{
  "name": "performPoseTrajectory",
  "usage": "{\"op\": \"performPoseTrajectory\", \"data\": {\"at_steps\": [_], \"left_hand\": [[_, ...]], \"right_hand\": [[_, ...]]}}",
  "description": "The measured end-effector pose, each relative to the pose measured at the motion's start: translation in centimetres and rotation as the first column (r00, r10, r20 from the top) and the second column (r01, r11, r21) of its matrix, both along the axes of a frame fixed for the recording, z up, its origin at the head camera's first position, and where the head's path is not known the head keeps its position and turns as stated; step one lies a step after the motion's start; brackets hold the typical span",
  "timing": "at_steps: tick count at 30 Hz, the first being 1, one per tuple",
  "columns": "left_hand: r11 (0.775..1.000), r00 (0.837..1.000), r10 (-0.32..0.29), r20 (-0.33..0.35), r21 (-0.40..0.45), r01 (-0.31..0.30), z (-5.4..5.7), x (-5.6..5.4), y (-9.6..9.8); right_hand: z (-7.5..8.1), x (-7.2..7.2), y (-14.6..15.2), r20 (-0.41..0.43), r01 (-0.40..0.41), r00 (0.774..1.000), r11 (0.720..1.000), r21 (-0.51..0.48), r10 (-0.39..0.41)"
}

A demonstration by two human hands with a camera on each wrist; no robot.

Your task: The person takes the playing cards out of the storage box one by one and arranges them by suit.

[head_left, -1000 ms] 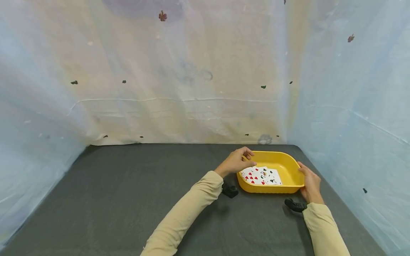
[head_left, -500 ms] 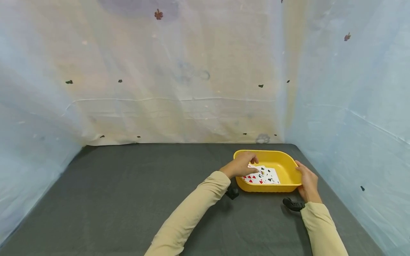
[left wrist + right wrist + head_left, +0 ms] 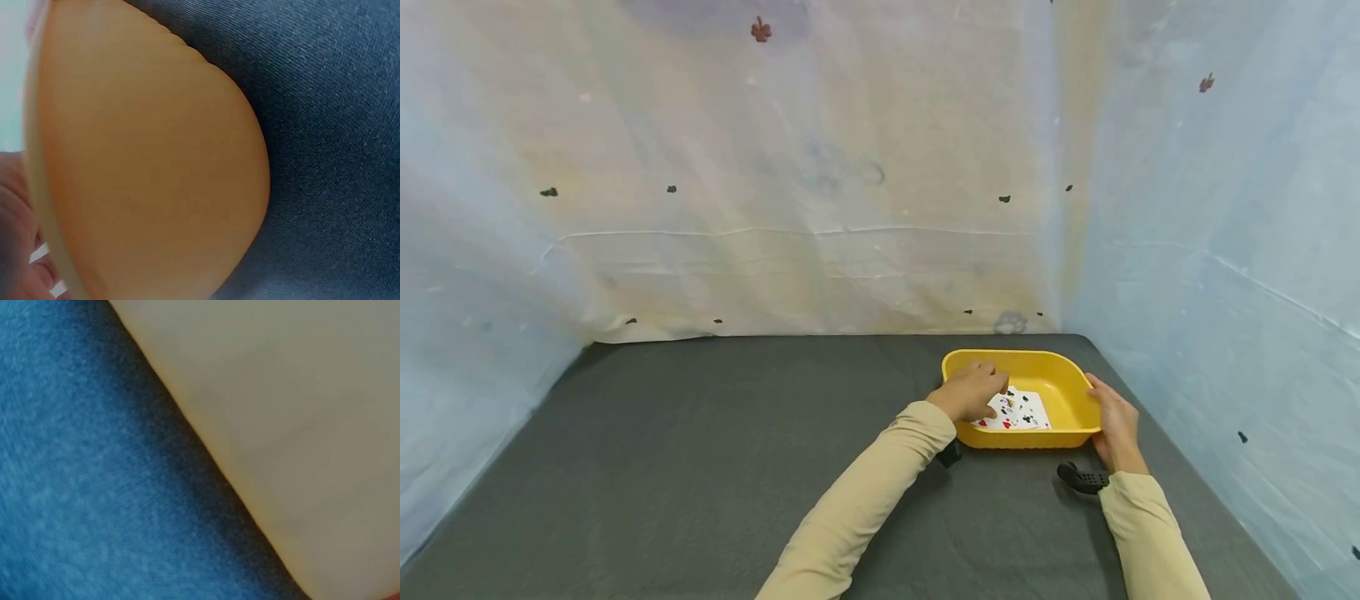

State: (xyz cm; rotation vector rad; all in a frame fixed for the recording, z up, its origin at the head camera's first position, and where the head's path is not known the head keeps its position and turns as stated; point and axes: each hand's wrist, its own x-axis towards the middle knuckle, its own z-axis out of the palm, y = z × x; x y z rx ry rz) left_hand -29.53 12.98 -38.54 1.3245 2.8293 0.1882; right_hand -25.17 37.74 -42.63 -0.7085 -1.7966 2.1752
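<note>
So the white playing cards with red and black pips (image 3: 1024, 409) are laid in the near-left part of the yellow round-cornered plastic tray (image 3: 1037, 440), whose long axis runs left to right. They're partly hidden below and just right of the left grip (image 3: 972, 392), easily the nearer one, arched over the tray's left side. Its thumb and fingers are spread; card contact can't be told. The tray's right end is held by the right grip (image 3: 1117, 423).

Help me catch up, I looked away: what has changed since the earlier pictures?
The left hand moved rightward and nearer, covering more of the playing cards; no grasp shows. The right hand still holds the yellow tray by its right end; the visible cards stayed put inside.
</note>
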Motion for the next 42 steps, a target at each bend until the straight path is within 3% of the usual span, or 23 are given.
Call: {"op": "performPoseTrajectory", "data": {"at_steps": [9,15,23,36,42], "left_hand": [[0.996,0.999,0.044,0.026,-0.076,-0.042,-0.7,-0.1,-0.1],[0.992,0.998,0.051,0.040,-0.114,-0.046,-1.0,-0.2,0.9],[0.987,0.996,0.072,0.044,-0.149,-0.065,-1.0,0.5,1.2],[0.968,0.995,0.091,-0.048,-0.231,-0.100,-0.8,1.2,0.9],[0.967,0.995,0.088,-0.057,-0.236,-0.099,-1.0,1.0,0.9]], "right_hand": [[0.1,0.3,-0.4,0.006,-0.018,1.000,1.000,0.020,0.018],[0.2,0.7,-0.1,-0.004,-0.022,1.000,1.000,0.016,0.022],[0.1,1.0,0.0,-0.016,-0.010,1.000,1.000,0.020,0.011],[-0.1,0.6,-0.4,0.007,0.000,1.000,0.999,0.048,-0.001],[-0.3,0.5,-0.5,0.006,-0.006,1.000,0.998,0.069,0.006]]}}
